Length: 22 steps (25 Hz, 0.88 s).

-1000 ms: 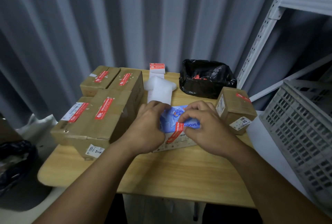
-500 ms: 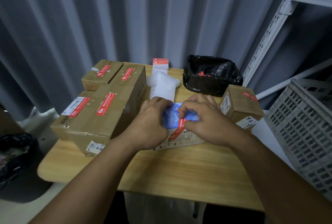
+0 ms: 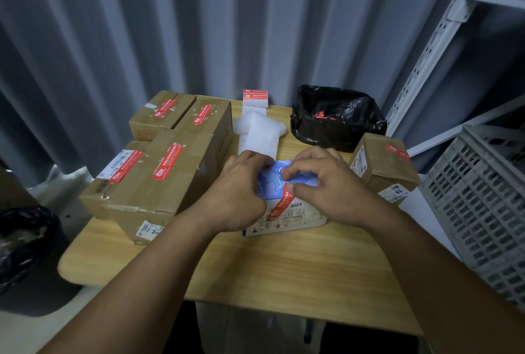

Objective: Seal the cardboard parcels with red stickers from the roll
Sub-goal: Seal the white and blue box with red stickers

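Observation:
A flat blue parcel (image 3: 271,181) with a white shipping label lies mid-table. A red sticker (image 3: 279,206) runs diagonally across its blue part and label. My left hand (image 3: 238,194) grips the parcel's left edge with curled fingers. My right hand (image 3: 326,186) rests on the parcel, fingertips on the blue part and thumb pressing the sticker's upper end. The sticker roll (image 3: 255,97) stands at the table's back edge, its white backing strip (image 3: 258,137) trailing toward my hands. Several cardboard boxes (image 3: 170,171) with red stickers are stacked at the left.
A small stickered box (image 3: 383,163) sits just right of my right hand. A black bag (image 3: 338,117) with red scraps stands behind it. A grey plastic crate (image 3: 483,197) and a metal shelf upright (image 3: 426,49) border the wooden table (image 3: 284,262) on the right.
My right hand's fingertips and thumb have worked upward along the red sticker. My left hand has stayed on the parcel's left edge. The parcel itself has barely shifted.

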Tool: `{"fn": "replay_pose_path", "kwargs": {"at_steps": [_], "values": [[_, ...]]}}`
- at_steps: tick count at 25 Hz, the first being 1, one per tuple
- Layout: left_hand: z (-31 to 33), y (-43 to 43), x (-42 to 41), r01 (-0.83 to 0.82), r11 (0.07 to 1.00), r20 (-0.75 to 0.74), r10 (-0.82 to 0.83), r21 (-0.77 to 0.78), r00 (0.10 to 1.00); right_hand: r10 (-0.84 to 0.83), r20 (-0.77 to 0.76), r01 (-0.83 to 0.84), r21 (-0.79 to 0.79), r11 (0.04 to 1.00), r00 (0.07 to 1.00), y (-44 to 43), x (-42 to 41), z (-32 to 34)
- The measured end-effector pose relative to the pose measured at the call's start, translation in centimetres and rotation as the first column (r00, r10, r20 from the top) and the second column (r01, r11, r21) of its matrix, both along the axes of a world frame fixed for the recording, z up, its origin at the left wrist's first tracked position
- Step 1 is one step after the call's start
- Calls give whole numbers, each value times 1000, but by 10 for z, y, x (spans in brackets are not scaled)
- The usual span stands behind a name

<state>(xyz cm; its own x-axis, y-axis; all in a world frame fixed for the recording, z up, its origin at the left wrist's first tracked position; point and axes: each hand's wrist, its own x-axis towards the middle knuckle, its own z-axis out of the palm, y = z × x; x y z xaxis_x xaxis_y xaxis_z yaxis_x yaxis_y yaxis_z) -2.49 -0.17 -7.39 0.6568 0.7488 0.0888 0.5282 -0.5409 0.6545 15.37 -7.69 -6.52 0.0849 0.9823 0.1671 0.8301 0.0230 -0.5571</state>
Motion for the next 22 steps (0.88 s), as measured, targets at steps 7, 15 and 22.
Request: {"fn": "replay_pose_path", "kwargs": {"at_steps": [7,15,22], "values": [[1,1,0,7,1000,-15,-8,-23,1000,17,65,-15,-19,1000,998,3,-3,3],[2,0,0,7,999,-27,-8,-33,1000,63,285,-39,-87,995,957,2,-9,4],[0,1,1,21,1000,-34,-21,2,999,123,328,-94,-101,990,937,0,-6,8]]}}
